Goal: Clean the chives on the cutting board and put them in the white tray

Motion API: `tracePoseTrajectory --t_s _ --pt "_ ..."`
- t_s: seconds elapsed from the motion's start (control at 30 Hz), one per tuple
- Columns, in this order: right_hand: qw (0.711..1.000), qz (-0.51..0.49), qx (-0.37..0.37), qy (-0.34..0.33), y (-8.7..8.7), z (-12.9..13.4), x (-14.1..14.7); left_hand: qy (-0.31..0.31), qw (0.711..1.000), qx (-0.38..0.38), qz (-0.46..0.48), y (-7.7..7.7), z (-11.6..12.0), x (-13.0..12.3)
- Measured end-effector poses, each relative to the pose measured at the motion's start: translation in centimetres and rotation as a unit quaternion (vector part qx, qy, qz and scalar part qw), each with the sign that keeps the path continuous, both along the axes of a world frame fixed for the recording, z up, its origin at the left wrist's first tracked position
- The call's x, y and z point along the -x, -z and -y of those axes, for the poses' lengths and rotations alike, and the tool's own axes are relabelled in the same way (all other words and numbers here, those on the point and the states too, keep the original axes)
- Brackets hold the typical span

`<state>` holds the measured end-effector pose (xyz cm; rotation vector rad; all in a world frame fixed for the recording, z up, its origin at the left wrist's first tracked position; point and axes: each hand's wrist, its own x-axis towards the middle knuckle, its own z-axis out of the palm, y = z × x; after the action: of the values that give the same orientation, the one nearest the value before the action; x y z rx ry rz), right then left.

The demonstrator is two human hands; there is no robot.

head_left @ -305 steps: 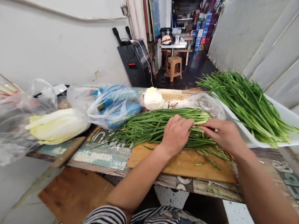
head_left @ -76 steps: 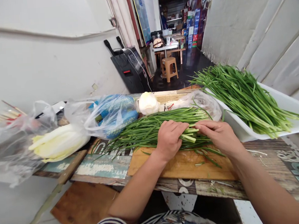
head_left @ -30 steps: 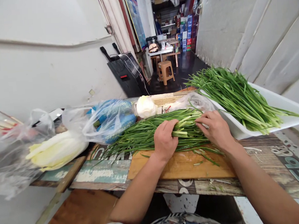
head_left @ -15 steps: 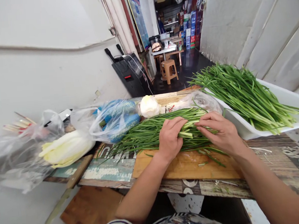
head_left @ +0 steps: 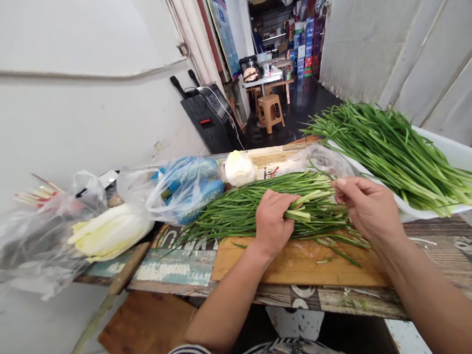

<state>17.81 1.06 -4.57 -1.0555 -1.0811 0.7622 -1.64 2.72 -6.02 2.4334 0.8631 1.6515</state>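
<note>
A long pile of green garlic chives (head_left: 238, 209) lies across a wooden cutting board (head_left: 275, 268), pale stem ends to the right. My left hand (head_left: 273, 220) is closed around a small bunch of chives near their pale ends. Just right of those ends is my right hand (head_left: 365, 203), thumb and fingertips pinched together; whatever they hold, if anything, is too small to make out. To its right, a white plastic tub (head_left: 410, 210) carries a large heap of chives (head_left: 388, 155).
Behind the pile sit a whitish round vegetable (head_left: 239, 168) and a clear bag with blue contents (head_left: 188, 188). A napa cabbage (head_left: 112, 231) lies left, beside a wooden-handled knife (head_left: 127, 271) jutting over the table's front edge. Loose trimmings lie along the board.
My right hand has moved right, away from the chive stems, its fingers now pinched beside them. My left hand keeps its hold on the bunch. The view has shifted slightly.
</note>
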Motion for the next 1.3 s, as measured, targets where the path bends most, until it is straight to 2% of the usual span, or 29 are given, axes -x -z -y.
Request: tracePoseTrajectory --t_s 0.03,0.1,0.17,0.23,0.47,0.67,0.87,1.0,1.13,1.2,1.3 --pt "0.998 0.066 0.006 0.008 -0.1 0.0 -0.5 -0.003 1.000 -0.002 0.001 0.0 0.0 0.0" --pt "0.983 0.183 0.011 -0.026 -0.3 0.1 -1.0 -0.012 1.000 -0.003 0.000 0.0 0.0 0.1" --pt "0.970 0.233 0.000 -0.072 -0.4 0.2 -0.8 -0.022 1.000 -0.002 -0.001 0.0 0.0 0.1" --pt "0.971 0.226 -0.009 -0.078 -0.3 0.4 -0.1 -0.026 1.000 -0.001 -0.004 -0.1 0.1 0.1" --pt "0.989 0.143 -0.043 -0.021 0.1 0.5 1.4 -0.023 0.999 0.009 -0.028 -0.3 0.2 0.2" --pt "0.988 0.144 -0.046 -0.039 -0.2 0.5 1.0 -0.018 0.999 0.010 -0.032 -0.2 0.2 0.2" --pt "0.969 0.227 -0.094 -0.029 -0.4 0.4 0.4 -0.018 0.998 0.029 -0.060 -0.2 0.3 0.2" --pt "0.947 0.298 -0.102 0.066 0.0 0.2 -0.6 -0.042 0.998 0.023 -0.044 -0.4 0.4 0.2" --pt "0.918 0.373 -0.030 0.135 0.1 -0.2 -1.9 -0.058 0.998 -0.004 -0.006 -0.5 0.5 0.4" --pt "0.912 0.388 -0.032 0.126 0.2 -0.3 -2.0 -0.067 0.998 -0.011 0.009 -0.5 0.6 0.5" --pt "0.910 0.398 -0.109 0.046 0.7 -0.1 -0.5 -0.067 0.998 -0.008 0.018 -0.3 0.5 0.7"
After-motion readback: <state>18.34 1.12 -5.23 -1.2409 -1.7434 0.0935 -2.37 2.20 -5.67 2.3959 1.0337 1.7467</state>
